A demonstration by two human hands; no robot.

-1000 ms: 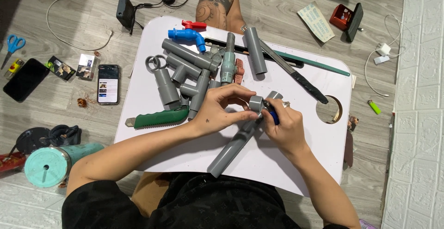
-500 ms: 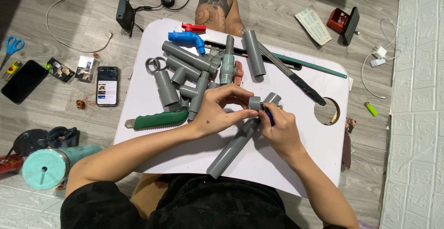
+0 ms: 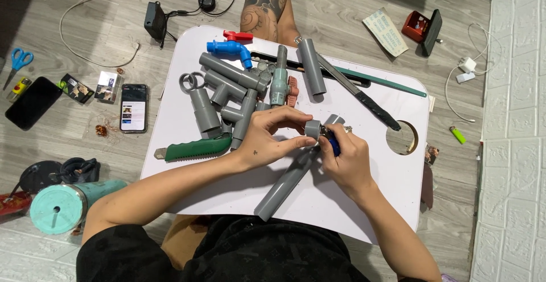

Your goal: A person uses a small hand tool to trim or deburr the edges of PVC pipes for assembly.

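A: Both hands pinch the same piece. Left hand grips the grey fitting w/ thumb and fingers closed round it; right hand is closed on a small blue-handled tool pressed at that fitting.

B: Where's the pipe sit?

A: Long grey pipe runs from the fitting down toward the person's lap, resting on the white lap table, roughly mid-table, just right of the pile.

B: How should it be done well, imo?

A: Probably keep the left pinch firm so the fitting can't spin, hold pipe and fitting in line, work the tool in short strokes. Slipping toward the left fingertips looks like the risk.

B: Counts?

A: Approx, since the pile overlaps: about eight grey pipe pieces/fittings in it, 1 grey valve, 1 blue tap, 1 red-handled bit, 2 grey rings, 1 green-handled saw, 1 long dark blade. On the floor: 2 phones flat – – 1 scissors, 1 teal cup, 1 green lighter.
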